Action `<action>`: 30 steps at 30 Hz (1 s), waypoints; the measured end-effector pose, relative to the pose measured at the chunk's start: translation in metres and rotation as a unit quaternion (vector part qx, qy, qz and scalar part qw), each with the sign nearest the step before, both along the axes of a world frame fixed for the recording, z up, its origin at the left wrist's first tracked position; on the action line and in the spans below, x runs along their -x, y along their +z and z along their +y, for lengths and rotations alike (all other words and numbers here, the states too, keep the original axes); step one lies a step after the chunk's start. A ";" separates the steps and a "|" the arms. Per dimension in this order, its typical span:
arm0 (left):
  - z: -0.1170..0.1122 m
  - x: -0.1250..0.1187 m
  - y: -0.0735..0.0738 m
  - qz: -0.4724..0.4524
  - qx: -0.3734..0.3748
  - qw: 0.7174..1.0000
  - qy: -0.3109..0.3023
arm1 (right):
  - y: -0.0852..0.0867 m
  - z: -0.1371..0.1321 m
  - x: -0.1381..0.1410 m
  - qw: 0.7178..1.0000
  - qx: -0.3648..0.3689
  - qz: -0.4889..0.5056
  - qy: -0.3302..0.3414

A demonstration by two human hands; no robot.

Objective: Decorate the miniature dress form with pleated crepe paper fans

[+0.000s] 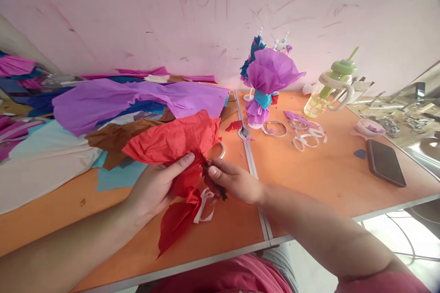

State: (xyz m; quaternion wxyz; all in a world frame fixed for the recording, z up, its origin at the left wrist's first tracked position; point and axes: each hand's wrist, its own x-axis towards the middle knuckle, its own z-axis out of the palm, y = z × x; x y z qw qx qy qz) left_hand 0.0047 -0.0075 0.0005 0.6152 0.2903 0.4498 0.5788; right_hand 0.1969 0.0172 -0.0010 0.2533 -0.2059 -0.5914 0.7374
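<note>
My left hand (168, 174) is closed on a crumpled sheet of red crepe paper (172, 139), its thumb pressing on top. Part of the red paper hangs down toward the table's front edge. In my right hand (235, 178) is a slim dark tool (222, 192) that looks like snips. Its pointed end lies against the red paper, just right of my left thumb; the fingers hide most of the tool. A white ribbon strip (205, 206) lies beneath the hands, and a white ring (222, 149) shows partly behind the paper.
Purple paper (137, 100), brown paper (113, 137) and white paper (41, 165) cover the left side. Behind stands a purple paper flower (271, 73). On the right are ribbon loops (304, 142), a bottle (332, 89), a pink dish (370, 127) and a phone (385, 162).
</note>
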 end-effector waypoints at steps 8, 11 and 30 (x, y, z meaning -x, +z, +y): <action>-0.011 -0.009 -0.008 0.007 -0.013 1.000 -0.011 | -0.001 -0.003 0.001 0.999 0.030 -0.014 0.002; -0.014 -0.011 -0.006 -0.004 -0.007 0.999 -0.047 | -0.002 -0.002 0.000 0.999 0.050 -0.005 0.000; -0.017 -0.006 0.000 0.403 -0.027 0.913 0.049 | 0.006 -0.006 -0.001 0.999 0.028 -0.010 -0.015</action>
